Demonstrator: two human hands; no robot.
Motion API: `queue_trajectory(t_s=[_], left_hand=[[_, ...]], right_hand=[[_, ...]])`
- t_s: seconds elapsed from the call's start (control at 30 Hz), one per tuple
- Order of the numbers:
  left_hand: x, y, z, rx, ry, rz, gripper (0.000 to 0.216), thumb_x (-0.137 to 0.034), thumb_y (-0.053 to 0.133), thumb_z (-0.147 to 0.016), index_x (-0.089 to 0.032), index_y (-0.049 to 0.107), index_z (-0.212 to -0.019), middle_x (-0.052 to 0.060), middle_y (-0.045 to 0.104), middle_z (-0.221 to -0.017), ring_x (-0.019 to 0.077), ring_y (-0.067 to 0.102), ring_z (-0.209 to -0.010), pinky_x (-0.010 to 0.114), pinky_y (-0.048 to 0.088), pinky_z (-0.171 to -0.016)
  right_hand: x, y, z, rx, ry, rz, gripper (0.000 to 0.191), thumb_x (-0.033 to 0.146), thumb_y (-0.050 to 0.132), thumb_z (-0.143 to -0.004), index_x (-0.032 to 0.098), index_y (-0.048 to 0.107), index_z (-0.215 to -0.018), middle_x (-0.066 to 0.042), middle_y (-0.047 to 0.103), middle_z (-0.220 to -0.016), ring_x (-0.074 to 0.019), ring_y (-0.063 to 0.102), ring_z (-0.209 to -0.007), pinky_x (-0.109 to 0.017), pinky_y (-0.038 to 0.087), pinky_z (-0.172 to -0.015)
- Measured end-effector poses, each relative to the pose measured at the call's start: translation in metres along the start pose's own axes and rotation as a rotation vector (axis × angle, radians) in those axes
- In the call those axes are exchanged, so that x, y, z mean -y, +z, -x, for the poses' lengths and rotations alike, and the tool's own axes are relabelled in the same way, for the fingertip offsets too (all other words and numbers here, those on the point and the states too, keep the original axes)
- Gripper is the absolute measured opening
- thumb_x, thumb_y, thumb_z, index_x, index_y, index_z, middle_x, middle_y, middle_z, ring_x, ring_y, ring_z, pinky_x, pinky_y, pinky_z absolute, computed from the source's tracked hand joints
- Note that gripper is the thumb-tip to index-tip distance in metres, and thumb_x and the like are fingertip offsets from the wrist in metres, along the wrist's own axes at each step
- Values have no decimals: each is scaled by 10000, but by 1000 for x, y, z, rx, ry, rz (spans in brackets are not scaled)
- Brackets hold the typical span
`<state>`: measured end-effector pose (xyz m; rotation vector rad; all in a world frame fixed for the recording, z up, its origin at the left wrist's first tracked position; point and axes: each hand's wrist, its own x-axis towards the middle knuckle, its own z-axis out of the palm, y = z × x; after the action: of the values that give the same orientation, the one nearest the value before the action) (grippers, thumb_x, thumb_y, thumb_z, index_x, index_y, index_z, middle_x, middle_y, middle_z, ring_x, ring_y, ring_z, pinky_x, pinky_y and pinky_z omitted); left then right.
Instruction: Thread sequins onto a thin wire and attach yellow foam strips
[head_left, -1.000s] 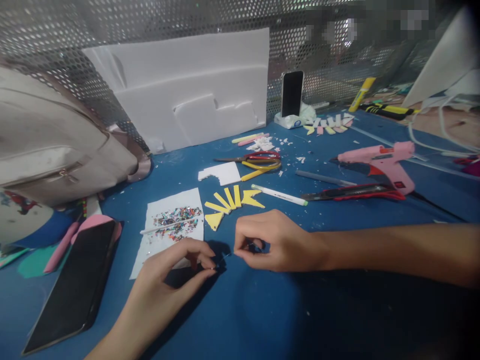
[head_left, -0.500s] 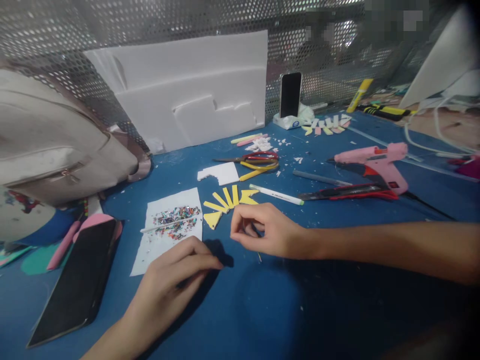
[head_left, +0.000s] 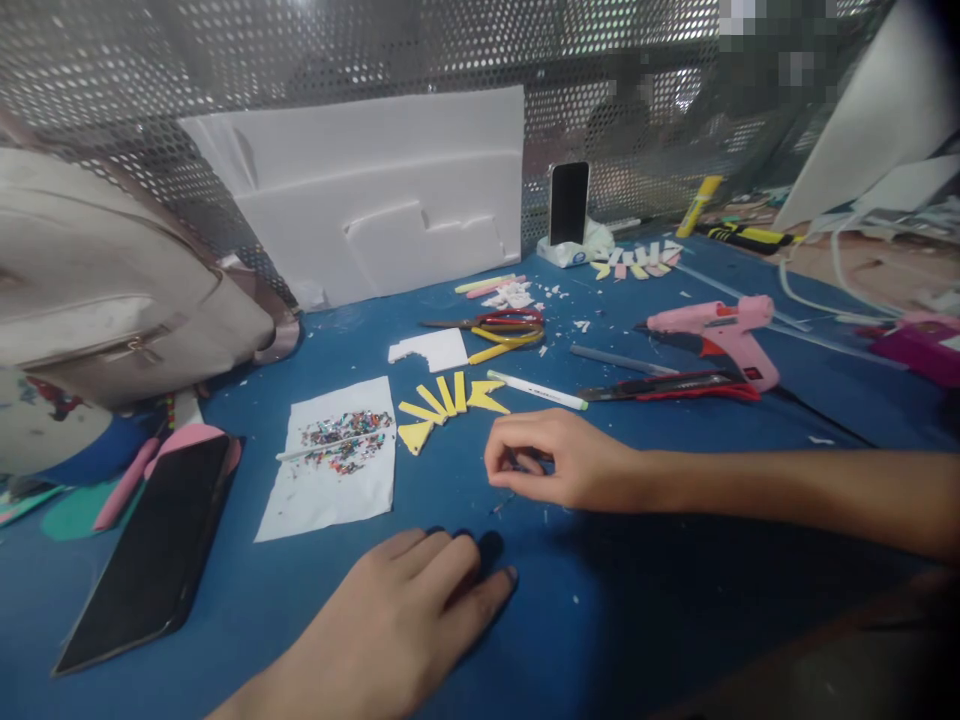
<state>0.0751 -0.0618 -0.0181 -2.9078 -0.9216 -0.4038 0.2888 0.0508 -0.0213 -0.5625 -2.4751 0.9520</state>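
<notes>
Right hand (head_left: 559, 460), from the head view: fingers curled toward the thumb in a nearly closed pinch, low over the bench (head_left: 442, 490), near the yellow pieces (head_left: 450, 395). Just below the fingertips, a thin dark sliver (head_left: 502, 503); cannot tell if gripped or only lying on the bench. Seen between both hands one second ago, now only at the right. Means probably, for the work, the sliver left to the right hand alone. Left hand (head_left: 405, 610): shifted lower, away from the white paper (head_left: 315, 510) with glittery bits (head_left: 346, 440), so the near edge uncovered again. Back turned upward, fingers loosely bent, thumb stretched out; nothing visible in hold, but palm hidden, therefore not certain. Too fine and blurred, the sliver, to name its material. Cut off by the left edge, a pale backpack (head_left: 142, 280).
</notes>
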Motion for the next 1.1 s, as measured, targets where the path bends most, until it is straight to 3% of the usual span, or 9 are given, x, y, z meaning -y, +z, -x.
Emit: queue_trajectory(t_s=[0.2,0.33,0.47,0.7,1.1], left_hand=[[-5,0,-7,-32,-75,39,339,-205,321,-1019,-184,658,-1051,30,633,-724,163,618,-553,257,485,-461],[-7,7,-3,-2,-262,100,282,-277,395,-1014,-203,654,-929,-24,577,-643,114,586,-516,207,475,-476],[-5,10,1,-17,-177,54,273,-273,389,-1014,-217,655,-1043,-10,595,-687,120,580,-539,219,480,-497],[-1,10,-1,19,-220,97,431,-304,320,-1032,-181,659,-795,-3,591,-655,97,592,-536,189,485,-512],[-1,11,-2,37,-234,120,503,-327,260,-1041,-176,643,-751,5,594,-646,104,601,-525,201,495,-505]], right_hand=[[-4,-11,17,72,-57,-35,39,128,584,-872,142,613,-851,16,547,-779,-67,432,-610,-188,350,-610],[-7,-14,21,117,-45,-17,52,110,569,-868,151,600,-876,14,556,-816,-66,445,-624,-186,345,-615],[-11,-14,22,146,-34,8,35,141,567,-881,166,589,-890,21,553,-810,-73,454,-639,-196,325,-610],[-19,-18,22,230,-71,49,85,220,500,-954,176,553,-904,0,572,-853,-108,508,-746,-217,342,-667],[-21,-18,26,231,-225,290,162,243,410,-997,181,559,-994,-38,591,-947,-136,551,-806,-250,337,-623]])
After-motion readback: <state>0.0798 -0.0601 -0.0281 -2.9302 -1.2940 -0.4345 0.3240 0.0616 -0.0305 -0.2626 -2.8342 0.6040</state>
